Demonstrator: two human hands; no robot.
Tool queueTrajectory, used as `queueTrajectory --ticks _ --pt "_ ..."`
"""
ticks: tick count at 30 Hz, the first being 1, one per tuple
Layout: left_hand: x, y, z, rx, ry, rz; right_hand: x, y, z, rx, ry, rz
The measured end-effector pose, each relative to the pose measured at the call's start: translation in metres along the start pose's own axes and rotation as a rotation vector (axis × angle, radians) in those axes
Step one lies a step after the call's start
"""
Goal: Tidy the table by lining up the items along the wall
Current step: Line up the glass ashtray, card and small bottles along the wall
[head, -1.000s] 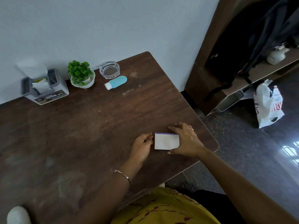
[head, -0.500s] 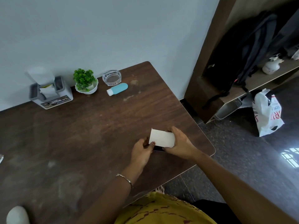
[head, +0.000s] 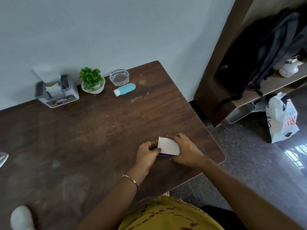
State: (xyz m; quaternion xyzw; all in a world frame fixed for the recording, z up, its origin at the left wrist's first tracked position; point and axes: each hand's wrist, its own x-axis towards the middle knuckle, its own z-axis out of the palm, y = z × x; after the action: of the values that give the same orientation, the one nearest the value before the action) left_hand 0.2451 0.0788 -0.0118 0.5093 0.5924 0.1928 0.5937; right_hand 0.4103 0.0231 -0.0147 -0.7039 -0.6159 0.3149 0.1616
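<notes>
A small white notepad [head: 167, 146] with a purple edge is tilted up off the brown table [head: 93, 130], near its front right corner. My left hand [head: 147, 153] pinches its left end and my right hand [head: 186, 149] grips its right side. Against the wall at the back stand a grey tissue box [head: 56, 91], a small green plant in a white pot [head: 92, 81] and a glass ashtray [head: 119, 77]. A light blue bottle [head: 125, 89] with a white cap lies on its side just in front of the ashtray.
A white rounded object [head: 21, 218] sits at the table's front left corner, and a clear item [head: 2, 159] shows at the left edge. To the right stand a dark wooden shelf [head: 274, 80] with a backpack [head: 265, 47], and a white plastic bag [head: 282, 120] on the floor.
The notepad lay flat under both hands; now both hands have tipped it up off the table. The view has shifted a little.
</notes>
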Motion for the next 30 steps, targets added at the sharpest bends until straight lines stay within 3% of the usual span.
queueTrajectory --ticks 5,9,16,26,30 --pt "0.005 -0.001 -0.003 -0.121 0.027 -0.030 0.001 0.004 0.003 0.104 0.065 0.040" --pt "0.006 0.010 -0.004 -0.417 0.091 -0.115 0.003 0.002 -0.004 0.262 0.191 0.128" --pt "-0.005 0.039 -0.002 -0.823 -0.174 -0.235 0.016 -0.024 -0.019 0.305 0.296 0.045" --pt "-0.013 0.054 -0.011 -0.893 -0.224 -0.158 0.018 -0.047 -0.028 0.261 0.352 -0.059" --pt "-0.016 0.058 -0.010 -0.864 -0.167 -0.117 0.019 -0.050 -0.027 0.254 0.335 -0.049"
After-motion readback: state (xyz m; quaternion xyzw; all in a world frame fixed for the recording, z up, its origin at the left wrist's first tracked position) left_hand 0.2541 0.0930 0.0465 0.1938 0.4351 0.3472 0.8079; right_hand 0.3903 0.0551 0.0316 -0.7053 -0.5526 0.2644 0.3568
